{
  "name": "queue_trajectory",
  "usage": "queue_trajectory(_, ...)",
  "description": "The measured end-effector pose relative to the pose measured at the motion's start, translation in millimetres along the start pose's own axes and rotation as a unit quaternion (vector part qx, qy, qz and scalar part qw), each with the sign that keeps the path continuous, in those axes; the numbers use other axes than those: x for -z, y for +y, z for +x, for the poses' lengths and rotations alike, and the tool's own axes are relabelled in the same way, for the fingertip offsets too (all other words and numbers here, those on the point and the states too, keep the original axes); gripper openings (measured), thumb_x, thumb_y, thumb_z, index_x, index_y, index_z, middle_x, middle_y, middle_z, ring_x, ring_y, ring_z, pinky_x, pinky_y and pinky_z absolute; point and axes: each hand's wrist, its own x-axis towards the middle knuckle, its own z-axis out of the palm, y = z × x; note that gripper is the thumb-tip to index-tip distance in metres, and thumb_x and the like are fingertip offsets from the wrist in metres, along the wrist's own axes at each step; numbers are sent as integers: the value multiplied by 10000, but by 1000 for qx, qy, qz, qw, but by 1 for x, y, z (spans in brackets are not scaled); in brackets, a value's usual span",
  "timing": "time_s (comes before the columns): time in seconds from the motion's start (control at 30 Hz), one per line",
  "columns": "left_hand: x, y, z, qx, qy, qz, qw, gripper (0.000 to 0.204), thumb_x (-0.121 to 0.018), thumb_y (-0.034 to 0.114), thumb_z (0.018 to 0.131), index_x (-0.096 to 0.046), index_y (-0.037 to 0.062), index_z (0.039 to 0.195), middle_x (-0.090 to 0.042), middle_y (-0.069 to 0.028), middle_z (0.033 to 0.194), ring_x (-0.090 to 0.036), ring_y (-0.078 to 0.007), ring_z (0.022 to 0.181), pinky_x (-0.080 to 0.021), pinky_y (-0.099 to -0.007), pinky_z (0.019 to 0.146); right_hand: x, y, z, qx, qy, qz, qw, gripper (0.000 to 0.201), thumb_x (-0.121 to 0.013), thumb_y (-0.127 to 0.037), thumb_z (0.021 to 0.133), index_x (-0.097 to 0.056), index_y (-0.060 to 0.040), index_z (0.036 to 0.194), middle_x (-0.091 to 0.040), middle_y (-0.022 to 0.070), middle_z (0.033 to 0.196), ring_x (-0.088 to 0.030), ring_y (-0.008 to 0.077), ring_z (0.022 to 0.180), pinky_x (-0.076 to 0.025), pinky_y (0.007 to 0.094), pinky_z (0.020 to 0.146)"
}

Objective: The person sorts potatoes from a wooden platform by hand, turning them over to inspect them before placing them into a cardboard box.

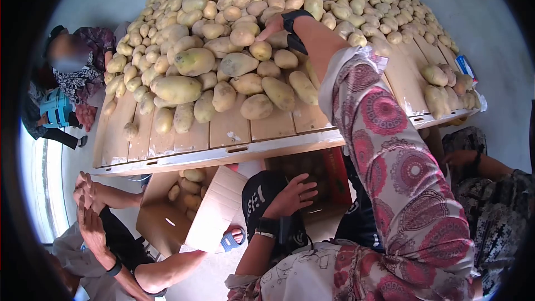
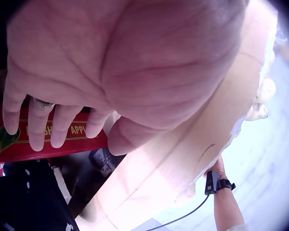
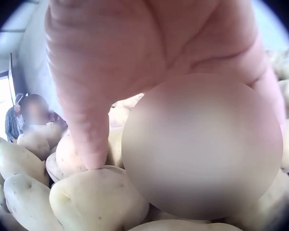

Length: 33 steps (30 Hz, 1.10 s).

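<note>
My right hand [image 1: 273,27] reaches into a large heap of potatoes [image 1: 223,44] on a slatted table. In the right wrist view its thumb [image 3: 89,130] points down, the tip right at the top of a pale potato [image 3: 98,199]. A round blur covers the space beside the thumb, so I cannot tell whether the fingers hold a potato. My left hand [image 1: 291,196], with a ring on one finger, hangs below the table edge, fingers spread and relaxed, holding nothing. Behind its fingers in the left wrist view shows a red printed box [image 2: 62,139].
The wooden table [image 1: 234,134] has a pale front rail. Below it stands an open cardboard box [image 1: 167,217] with potatoes, next to a seated person's hands [image 1: 89,212]. Another person [image 1: 78,67] stands at the far left, and a patterned sleeve [image 1: 490,206] shows at right. Several potatoes [image 1: 440,92] lie at the right corner.
</note>
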Motion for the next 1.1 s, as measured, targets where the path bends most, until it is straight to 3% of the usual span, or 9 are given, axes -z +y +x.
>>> queue_trajectory(0.47,1,-5,-3,-17,9,1,1000,548,-553,303,875,-296,195,1347,-399,-120,1351,-420,-289,1214,-353,-452,972,-14,20,-46,-11,-15,37,999,773,-521,-680,709,-516,-126,1247,-602,167,1070,-574,245,952,-437,370,804)
queue_trajectory(0.6,15,-4,-2,-27,-20,8,999,542,-556,302,871,-306,197,1341,-419,-117,1330,-443,-290,1189,-359,-451,965,-19,27,-62,-23,-16,45,999,770,-512,-688,713,-518,-134,1248,-609,163,1057,-579,237,936,-442,363,789)
queue_trajectory(0.67,19,-11,3,-13,-9,-15,1000,457,-405,169,926,-257,190,1358,-410,-132,1342,-432,-312,1205,-351,-474,973,-18,29,-70,-24,-11,45,999,769,-507,-692,715,-518,-138,1248,-613,160,1050,-581,233,928,-444,360,782)
queue_trajectory(0.73,20,-18,-7,-7,-5,0,1000,461,-406,174,924,-255,192,1359,-405,-135,1345,-428,-319,1209,-348,-482,975,-29,33,-73,-25,-13,53,998,767,-503,-695,717,-519,-142,1248,-616,158,1043,-583,230,920,-447,357,775)
queue_trajectory(0.8,28,-13,6,-19,-71,-48,996,462,-408,175,921,-258,196,1358,-408,-134,1343,-428,-324,1209,-352,-488,970,-28,33,-78,-27,-5,53,998,766,-498,-699,719,-520,-146,1249,-620,156,1036,-585,226,912,-449,354,768)
queue_trajectory(0.9,17,-14,9,-13,-42,2,999,447,-415,185,924,-275,199,1348,-419,-132,1333,-437,-323,1199,-359,-487,963,-37,35,-88,-40,-3,57,998,764,-491,-705,722,-521,-152,1249,-625,152,1026,-589,220,900,-453,350,758)
queue_trajectory(1.0,16,-15,2,-28,-9,-14,999,445,-437,208,920,-289,195,1339,-426,-128,1326,-445,-324,1190,-358,-493,960,-35,53,-89,-45,26,133,990,763,-484,-710,725,-522,-158,1250,-630,148,1016,-592,214,888,-456,345,747)
queue_trajectory(1.07,16,-15,1,-23,-13,3,1000,459,-456,216,912,-289,194,1339,-429,-125,1321,-442,-327,1191,-357,-500,958,-40,98,-82,7,46,316,948,630,-474,-598,816,-503,-162,1270,-612,129,1074,-574,122,841,-446,247,693)
queue_trajectory(1.1,9,-12,0,-27,-12,8,1000,470,-469,224,910,-285,195,1342,-418,-125,1327,-429,-330,1202,-349,-508,960,-44,88,-80,13,40,318,947,630,-474,-598,816,-503,-162,1270,-612,129,1074,-574,122,841,-446,247,693)
